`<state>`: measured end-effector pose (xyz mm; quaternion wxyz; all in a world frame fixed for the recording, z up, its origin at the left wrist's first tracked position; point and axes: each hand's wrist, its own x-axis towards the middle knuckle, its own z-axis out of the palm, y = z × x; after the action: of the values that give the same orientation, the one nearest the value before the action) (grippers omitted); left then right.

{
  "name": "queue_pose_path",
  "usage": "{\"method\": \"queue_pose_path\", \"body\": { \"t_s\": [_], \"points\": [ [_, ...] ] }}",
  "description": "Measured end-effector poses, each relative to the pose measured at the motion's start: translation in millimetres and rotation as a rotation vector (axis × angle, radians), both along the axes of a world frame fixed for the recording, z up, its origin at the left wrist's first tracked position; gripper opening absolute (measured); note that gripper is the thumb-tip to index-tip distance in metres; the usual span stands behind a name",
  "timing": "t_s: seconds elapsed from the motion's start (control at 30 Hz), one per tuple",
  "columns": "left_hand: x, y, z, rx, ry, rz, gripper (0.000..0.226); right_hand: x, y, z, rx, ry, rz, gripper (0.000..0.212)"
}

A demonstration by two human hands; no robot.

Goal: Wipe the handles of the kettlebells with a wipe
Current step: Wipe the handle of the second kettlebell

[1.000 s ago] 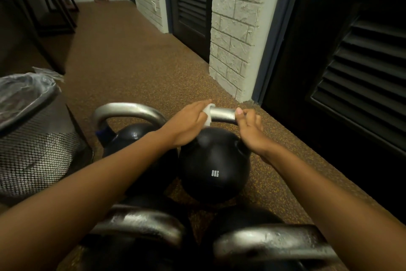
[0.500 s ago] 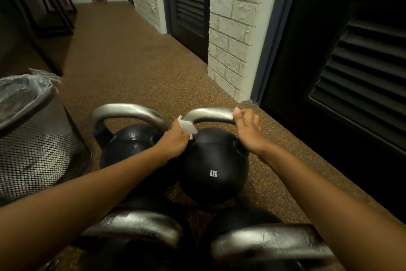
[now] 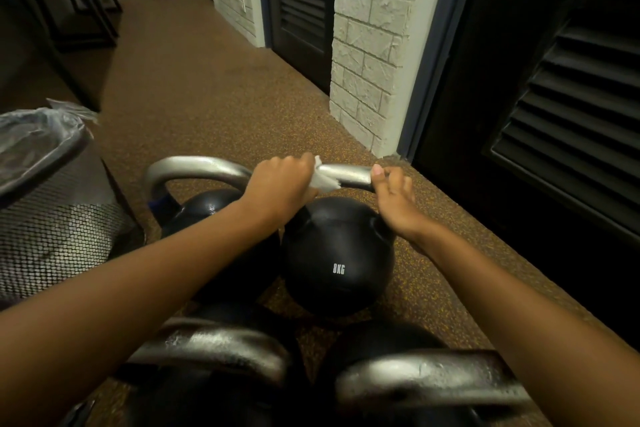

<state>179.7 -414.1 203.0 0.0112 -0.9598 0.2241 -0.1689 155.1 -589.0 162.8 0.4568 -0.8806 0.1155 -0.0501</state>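
Left hand [image 3: 280, 184] was curled round a white wipe [image 3: 323, 181], which was held against the silver handle [image 3: 351, 175] of the 8KG kettlebell [image 3: 337, 257], left of mid-bar. Right hand [image 3: 394, 198] gripped the handle's right end, fingers wrapped. Both forearms reached forward, with the wrists over the black ball. The kettlebell stood on the speckled floor [image 3: 207, 97]. A second kettlebell [image 3: 204, 208] was just to its left, and two more handles were nearer the camera. Mesh bin [image 3: 52, 236] at far left.

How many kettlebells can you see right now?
4. The 8KG kettlebell at centre, the rear-left kettlebell beside it, the near-left kettlebell and near-right kettlebell at the bottom edge. More may lie out of frame.
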Motion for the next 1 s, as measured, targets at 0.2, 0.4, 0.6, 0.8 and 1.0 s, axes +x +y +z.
{"method": "queue_pose_path", "body": {
  "t_s": [0.2,0.4,0.6,0.8,1.0],
  "points": [
    [4.7,10.9,-8.1,-0.172,0.159,-0.03,0.041,-0.8,-1.2,1.4,-0.003,0.017,0.013,0.047],
    [7.2,17.5,-13.8,-0.272,0.292,-0.049,0.04,-1.3,0.1,1.6,0.0,0.015,0.014,0.047],
    [5.4,-0.1,-12.0,-0.172,0.124,-0.199,0.05,-1.6,-0.1,1.7,0.01,0.014,0.017,0.046],
    [7.1,-5.8,-26.0,-0.197,0.098,-0.378,0.058,-1.7,-1.1,1.5,0.013,0.014,0.019,0.045],
    [9.9,6.7,-7.4,-0.471,0.522,-0.238,0.043,-1.4,-0.3,1.2,0.005,0.007,0.016,0.045]
  ]
}}
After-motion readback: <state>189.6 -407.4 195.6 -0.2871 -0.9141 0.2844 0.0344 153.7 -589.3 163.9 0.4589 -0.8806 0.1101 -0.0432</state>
